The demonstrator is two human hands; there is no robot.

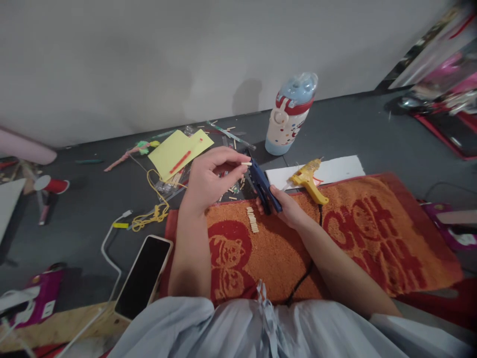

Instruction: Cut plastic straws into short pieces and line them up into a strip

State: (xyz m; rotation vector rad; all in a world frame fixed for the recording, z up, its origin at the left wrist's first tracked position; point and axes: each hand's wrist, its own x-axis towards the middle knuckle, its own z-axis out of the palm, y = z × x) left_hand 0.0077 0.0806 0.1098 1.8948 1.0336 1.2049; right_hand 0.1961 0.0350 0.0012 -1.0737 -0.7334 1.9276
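Between thumb and fingertips, my left hand (210, 176) pinches a short pale wooden stick piece (246, 163). It is held up close to the head of a dark-blue two-handled tool (264, 185), which looks like a cutter or a stapler. My right hand (286, 206) grips that tool by its lower handles. Below the hands, a row of similar short stick pieces (252, 220) lies on an orange and red towel (276, 253). Loose stick bits (242, 184) are scattered on the dark table behind, partly hidden by my left hand.
A yellow glue gun (309, 180) rests on a white strip (345, 168) and the towel. Behind stands a bottle (288, 117). To the left are yellow paper (167, 151), yellow cord (151, 219), a phone (143, 278), a white cable (104, 243) and a red thread spool (55, 185).
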